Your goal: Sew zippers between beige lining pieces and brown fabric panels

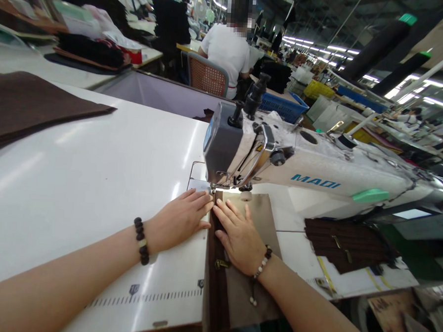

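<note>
"Call the hands the middle of the dial, twelve at the top. How does the left hand (181, 218) lie?"

"Back upward and flattened out, fingers straight and close together, thumb a little apart. Its fingertips reach the near-vertical edge of the dark brown zipper strip (217, 297), right by the presser foot."

"And the right hand (240, 236)?"

"Flat too, fingers slightly spread. It lies across the strip and the taupe fabric panel (265, 215) — the strip runs along the panel's nine o'clock side, from under the sewing machine (281, 164) down toward six."

"Where's the brass zipper pull (222, 264)?"

"On the strip, just below the right thumb, at six o'clock."

"The machine itself?"

"Head at twelve, lit around the needle, with its arm marked MAQI running off toward three."

"What else is on the white desk (113, 180)?"

"A dark brown sheet (35, 106) at ten, well apart from the hands. A printed scale (148, 297) at seven. At three, a heap of brown strips (347, 244) with metal pulls among them."

"Anyone beyond?"

"A person in a white shirt (225, 54), at twelve, on an orange-backed chair (207, 76). A blue crate (286, 106) stands at one o'clock — dark material is heaped beside it."
</note>
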Demonstrator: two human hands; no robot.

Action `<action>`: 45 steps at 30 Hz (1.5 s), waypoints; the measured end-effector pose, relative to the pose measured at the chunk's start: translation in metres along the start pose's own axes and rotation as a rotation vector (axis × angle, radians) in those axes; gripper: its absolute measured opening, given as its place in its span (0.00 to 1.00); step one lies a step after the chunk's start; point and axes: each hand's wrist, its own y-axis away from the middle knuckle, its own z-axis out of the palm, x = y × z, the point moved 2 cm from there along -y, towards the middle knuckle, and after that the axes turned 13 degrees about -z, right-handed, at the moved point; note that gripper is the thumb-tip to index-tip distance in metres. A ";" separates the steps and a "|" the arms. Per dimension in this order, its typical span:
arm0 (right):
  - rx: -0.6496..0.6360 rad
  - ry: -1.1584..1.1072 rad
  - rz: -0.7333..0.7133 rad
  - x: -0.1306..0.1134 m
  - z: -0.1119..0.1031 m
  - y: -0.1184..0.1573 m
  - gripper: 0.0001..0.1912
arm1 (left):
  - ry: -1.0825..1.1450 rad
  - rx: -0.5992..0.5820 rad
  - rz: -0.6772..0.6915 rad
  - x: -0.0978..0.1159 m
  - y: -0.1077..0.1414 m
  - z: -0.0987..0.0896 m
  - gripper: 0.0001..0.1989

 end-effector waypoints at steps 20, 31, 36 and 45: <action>0.037 -0.087 -0.020 0.008 0.003 -0.005 0.26 | 0.167 -0.096 0.197 0.060 0.065 -0.027 0.10; 0.081 -0.077 -0.016 0.006 0.002 -0.004 0.25 | 0.276 0.038 0.266 0.086 0.092 -0.029 0.19; 0.063 -0.053 -0.044 0.008 -0.001 -0.004 0.24 | 0.310 0.033 0.271 0.086 0.096 -0.027 0.17; 0.104 -0.026 -0.092 0.011 0.003 -0.002 0.26 | 0.320 0.038 0.275 0.090 0.094 -0.033 0.17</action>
